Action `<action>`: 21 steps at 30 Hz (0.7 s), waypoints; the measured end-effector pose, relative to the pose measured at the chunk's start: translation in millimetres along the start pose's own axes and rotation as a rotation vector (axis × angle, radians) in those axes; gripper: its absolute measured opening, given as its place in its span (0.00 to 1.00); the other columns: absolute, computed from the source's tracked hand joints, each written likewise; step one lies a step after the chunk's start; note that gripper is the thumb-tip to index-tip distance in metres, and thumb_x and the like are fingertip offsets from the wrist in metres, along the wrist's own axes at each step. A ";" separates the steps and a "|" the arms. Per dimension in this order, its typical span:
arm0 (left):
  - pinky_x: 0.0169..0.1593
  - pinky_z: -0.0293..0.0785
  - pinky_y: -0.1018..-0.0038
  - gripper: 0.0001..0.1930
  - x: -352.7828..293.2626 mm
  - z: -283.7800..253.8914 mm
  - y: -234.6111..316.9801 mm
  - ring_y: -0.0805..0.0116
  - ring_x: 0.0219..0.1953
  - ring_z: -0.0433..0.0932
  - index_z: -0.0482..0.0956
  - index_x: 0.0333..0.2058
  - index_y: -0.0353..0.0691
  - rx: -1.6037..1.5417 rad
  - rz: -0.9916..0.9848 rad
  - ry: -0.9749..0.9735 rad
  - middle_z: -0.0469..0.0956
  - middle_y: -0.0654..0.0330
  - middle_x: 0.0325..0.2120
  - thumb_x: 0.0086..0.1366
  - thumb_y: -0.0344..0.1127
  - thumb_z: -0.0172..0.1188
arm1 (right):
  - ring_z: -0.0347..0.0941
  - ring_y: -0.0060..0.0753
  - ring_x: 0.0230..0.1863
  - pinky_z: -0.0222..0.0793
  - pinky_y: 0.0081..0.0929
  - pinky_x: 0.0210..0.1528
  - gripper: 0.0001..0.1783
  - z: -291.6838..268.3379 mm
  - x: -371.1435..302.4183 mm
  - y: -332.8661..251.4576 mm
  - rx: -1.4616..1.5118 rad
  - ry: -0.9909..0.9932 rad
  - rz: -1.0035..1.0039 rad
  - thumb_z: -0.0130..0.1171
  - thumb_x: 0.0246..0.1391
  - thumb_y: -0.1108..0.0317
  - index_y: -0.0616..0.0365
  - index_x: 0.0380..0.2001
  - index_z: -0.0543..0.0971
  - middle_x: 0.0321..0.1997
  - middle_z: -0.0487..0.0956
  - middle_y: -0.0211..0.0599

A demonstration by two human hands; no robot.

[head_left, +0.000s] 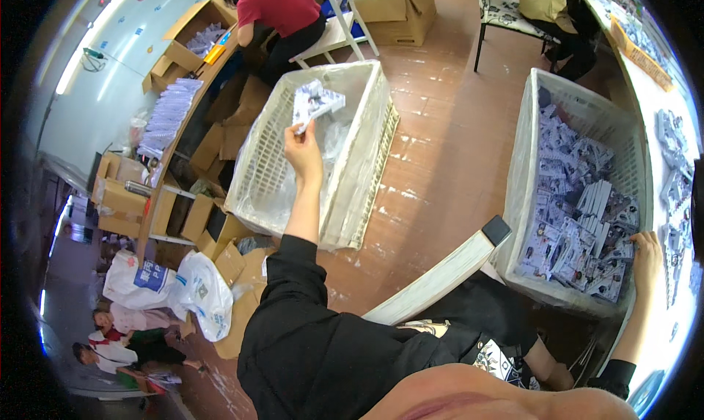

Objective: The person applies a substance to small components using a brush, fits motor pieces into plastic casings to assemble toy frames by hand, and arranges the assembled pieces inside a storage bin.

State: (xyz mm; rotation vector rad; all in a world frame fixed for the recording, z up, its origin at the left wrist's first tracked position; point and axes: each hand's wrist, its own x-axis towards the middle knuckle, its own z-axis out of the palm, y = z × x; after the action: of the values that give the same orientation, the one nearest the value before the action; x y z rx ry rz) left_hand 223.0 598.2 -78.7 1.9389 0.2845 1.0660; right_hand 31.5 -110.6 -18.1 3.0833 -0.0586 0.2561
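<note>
Left grip (303, 152), viewed from my remote seat, pinches a small bunch of white parts (317, 103) between thumb and fingertips, and I see the bunch over the mouth of the left crate (370, 152). Clear film (275, 193) lines that crate, which sits on the brown floor (433, 119). On my other side, the right grip (647, 262) is at the near end of the right crate (518, 193), close to the table (650, 105); its fingers are bent, but whether they pinch anything I cannot tell. More parts (572, 207) heap inside the right crate, and others lie along the table. Between the crates I see a pale armrest (440, 273) with a dark cap.
</note>
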 end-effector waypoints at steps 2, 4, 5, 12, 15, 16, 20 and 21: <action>0.36 0.72 0.81 0.10 0.6 5.1 7.8 0.77 0.33 0.77 0.73 0.37 0.32 -0.065 0.022 -0.003 0.80 0.57 0.30 0.64 0.30 0.65 | 0.73 0.45 0.47 0.68 0.37 0.50 0.11 8.1 -1.3 5.4 -0.049 0.001 0.054 0.51 0.49 0.85 0.64 0.34 0.79 0.40 0.77 0.42; 0.34 0.71 0.80 0.10 1.7 7.2 0.9 0.77 0.30 0.76 0.73 0.37 0.32 -0.087 0.053 0.041 0.79 0.59 0.28 0.63 0.30 0.65 | 0.73 0.44 0.47 0.68 0.37 0.50 0.11 9.3 2.1 2.9 -0.040 0.003 0.041 0.51 0.49 0.85 0.64 0.35 0.79 0.40 0.76 0.42; 0.31 0.70 0.80 0.11 0.6 7.7 -2.7 0.77 0.28 0.75 0.73 0.37 0.32 -0.119 0.089 0.092 0.77 0.61 0.25 0.63 0.30 0.66 | 0.73 0.44 0.47 0.68 0.37 0.49 0.12 10.3 3.9 2.0 -0.033 0.018 0.030 0.51 0.49 0.85 0.63 0.36 0.79 0.39 0.76 0.41; 0.31 0.70 0.81 0.10 -10.1 11.0 -6.7 0.79 0.27 0.73 0.74 0.37 0.33 -0.106 0.110 0.129 0.76 0.64 0.25 0.62 0.29 0.67 | 0.73 0.46 0.47 0.68 0.39 0.48 0.16 18.6 1.3 15.7 -0.045 0.027 0.014 0.53 0.43 0.87 0.62 0.37 0.78 0.40 0.75 0.43; 0.31 0.70 0.81 0.10 -14.8 9.6 -0.7 0.79 0.28 0.74 0.74 0.37 0.33 -0.080 0.007 0.118 0.76 0.63 0.26 0.62 0.28 0.67 | 0.73 0.46 0.47 0.68 0.39 0.47 0.17 13.4 0.9 10.7 -0.043 -0.006 0.037 0.53 0.43 0.88 0.61 0.37 0.78 0.40 0.75 0.42; 0.32 0.71 0.80 0.10 -15.1 8.4 -1.2 0.78 0.28 0.74 0.74 0.37 0.33 -0.077 0.015 0.116 0.77 0.62 0.27 0.62 0.28 0.66 | 0.73 0.46 0.47 0.67 0.39 0.47 0.18 16.7 0.7 14.4 -0.065 -0.002 0.026 0.52 0.43 0.88 0.61 0.38 0.78 0.40 0.74 0.42; 0.35 0.74 0.81 0.10 -11.0 6.0 -0.9 0.75 0.32 0.78 0.73 0.37 0.32 -0.175 -0.009 0.122 0.79 0.58 0.29 0.63 0.27 0.66 | 0.73 0.47 0.46 0.67 0.39 0.47 0.18 18.0 1.6 13.2 -0.090 0.019 0.005 0.52 0.44 0.88 0.60 0.39 0.77 0.40 0.74 0.42; 0.35 0.74 0.81 0.10 -9.5 8.8 -3.0 0.75 0.32 0.78 0.73 0.37 0.32 -0.178 -0.009 0.117 0.79 0.58 0.29 0.63 0.27 0.66 | 0.73 0.47 0.46 0.67 0.39 0.46 0.18 20.6 1.3 17.4 -0.096 0.015 0.003 0.52 0.44 0.88 0.60 0.39 0.77 0.41 0.74 0.42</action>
State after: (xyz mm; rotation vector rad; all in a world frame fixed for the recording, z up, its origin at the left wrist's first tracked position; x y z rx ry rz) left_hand 224.6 589.5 -88.5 1.7194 0.2536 1.1618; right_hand 35.4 -129.0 -37.4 2.9860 -0.0725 0.2677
